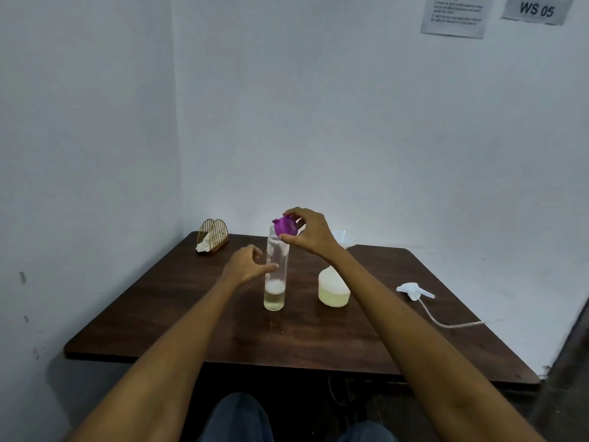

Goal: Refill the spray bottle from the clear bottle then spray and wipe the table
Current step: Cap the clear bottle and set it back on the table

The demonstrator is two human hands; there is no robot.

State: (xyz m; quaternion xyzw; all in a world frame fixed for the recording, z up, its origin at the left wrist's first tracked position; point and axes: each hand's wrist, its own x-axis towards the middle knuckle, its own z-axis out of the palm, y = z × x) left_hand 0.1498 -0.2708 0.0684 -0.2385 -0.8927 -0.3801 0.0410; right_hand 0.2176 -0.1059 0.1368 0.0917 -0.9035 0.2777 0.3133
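R hand (pixel 310 233) pinching purple cap (pixel 286 226) over clear bottle (pixel 276 275) neck, prob recapping; L hand (pixel 247 264) loosely curled, empty, touching bottle's side, steadying.

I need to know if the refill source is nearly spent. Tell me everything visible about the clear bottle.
The clear bottle is a tall, narrow, see-through cylinder standing upright near the middle of the dark wooden table. Only a shallow layer of pale yellowish liquid, foamy on top, remains at the bottom. The right hand pinches its purple cap, tilted at the mouth. The left hand's fingertips are at its side.
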